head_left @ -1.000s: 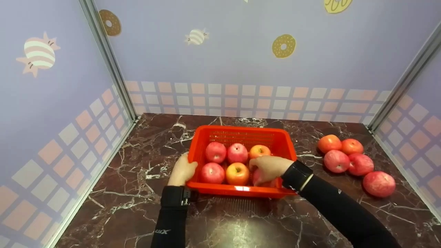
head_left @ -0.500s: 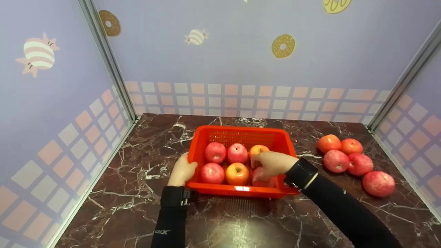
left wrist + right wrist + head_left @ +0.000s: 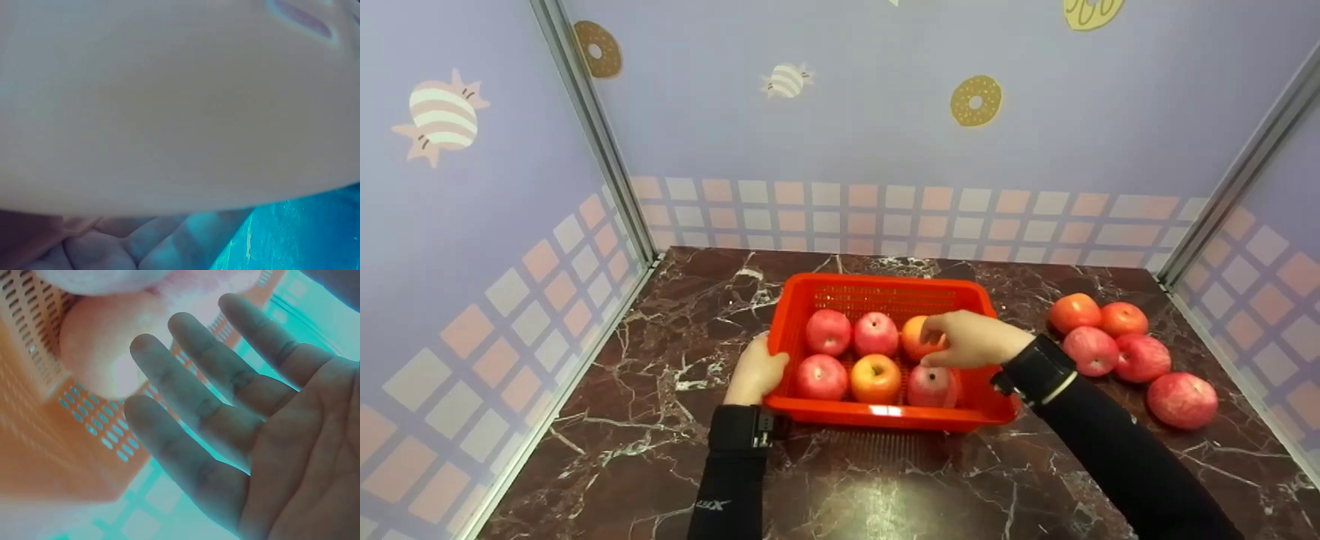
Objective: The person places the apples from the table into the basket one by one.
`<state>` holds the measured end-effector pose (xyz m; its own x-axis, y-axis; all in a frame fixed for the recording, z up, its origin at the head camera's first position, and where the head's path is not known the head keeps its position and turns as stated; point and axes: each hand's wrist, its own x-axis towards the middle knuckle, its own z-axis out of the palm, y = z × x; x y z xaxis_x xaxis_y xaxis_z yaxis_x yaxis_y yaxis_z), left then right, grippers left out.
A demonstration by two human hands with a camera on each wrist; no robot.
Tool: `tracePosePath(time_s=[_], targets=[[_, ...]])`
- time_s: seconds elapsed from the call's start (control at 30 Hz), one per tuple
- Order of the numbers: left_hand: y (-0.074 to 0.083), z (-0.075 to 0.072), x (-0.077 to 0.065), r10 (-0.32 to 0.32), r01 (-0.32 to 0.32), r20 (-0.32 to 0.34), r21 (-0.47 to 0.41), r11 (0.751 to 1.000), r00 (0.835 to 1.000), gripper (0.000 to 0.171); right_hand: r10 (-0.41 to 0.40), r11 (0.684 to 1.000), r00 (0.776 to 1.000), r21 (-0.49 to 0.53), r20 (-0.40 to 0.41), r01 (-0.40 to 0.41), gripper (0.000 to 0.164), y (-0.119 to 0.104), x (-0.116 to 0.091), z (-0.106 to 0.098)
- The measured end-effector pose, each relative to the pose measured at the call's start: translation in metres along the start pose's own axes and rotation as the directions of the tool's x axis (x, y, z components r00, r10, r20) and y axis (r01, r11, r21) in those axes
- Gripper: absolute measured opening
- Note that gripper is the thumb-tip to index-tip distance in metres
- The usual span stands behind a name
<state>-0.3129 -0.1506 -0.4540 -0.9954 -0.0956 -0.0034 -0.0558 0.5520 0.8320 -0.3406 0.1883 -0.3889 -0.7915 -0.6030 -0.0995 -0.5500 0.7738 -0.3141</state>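
In the head view, the left hand (image 3: 757,367) grips the left end of the red basket (image 3: 885,413), its thumb lapped over the rim, and the basket stands on the marbled table (image 3: 825,495). Six apples sit inside in two rows of three; the right hand (image 3: 975,341) is above the right end, grasping nothing, with its fingertips in front of the orange apple (image 3: 913,339) at the back and the thumb just by the pink apple (image 3: 931,384) at the front. Whether it touches either, I cannot tell. Five loose apples (image 3: 1144,358) lie right of the basket; being round, they could roll if the right sleeve (image 3: 1125,442) brushed them. The black wristband (image 3: 1039,371) overlaps the right rim, so a low sideways sweep might catch it and jolt the basket. In the left wrist view, a pale, blurred surface hides most of the hold; a loose hold there would probably let the basket slide. In the right wrist view, the fingers are extended and apart, the palm bare; a careless curl might nudge a neighbouring apple.
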Motion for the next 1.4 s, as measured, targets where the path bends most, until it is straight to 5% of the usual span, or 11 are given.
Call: tracePosePath(time_s=[0.43,0.73,0.97,1.13,1.4], targets=[[-0.001,0.0,0.001,-0.005,0.005,-0.002,-0.012,1.0,1.0,0.044,0.053,0.996,0.992,0.07,-0.112,-0.045,0.027,0.024,-0.033,-0.027],[-0.001,0.0,0.001,0.012,-0.012,-0.003,0.005,1.0,1.0,0.047,0.166,0.977,0.964,0.169,-0.206,-0.131,0.028,0.057,-0.069,-0.036],[-0.002,0.0,0.0,0.004,-0.004,-0.003,-0.006,1.0,1.0,0.046,0.242,0.964,0.917,0.181,-0.317,-0.192,0.024,0.089,-0.103,-0.034],[-0.002,0.001,0.0,0.01,-0.01,-0.005,-0.015,1.0,1.0,0.045,0.335,0.939,0.876,0.197,-0.348,-0.281,0.035,0.112,-0.129,-0.031],[-0.001,0.001,-0.001,0.01,-0.01,-0.005,-0.013,1.0,1.0,0.046,0.395,0.919,0.786,0.19,-0.476,-0.347,0.04,0.147,-0.163,-0.02]])
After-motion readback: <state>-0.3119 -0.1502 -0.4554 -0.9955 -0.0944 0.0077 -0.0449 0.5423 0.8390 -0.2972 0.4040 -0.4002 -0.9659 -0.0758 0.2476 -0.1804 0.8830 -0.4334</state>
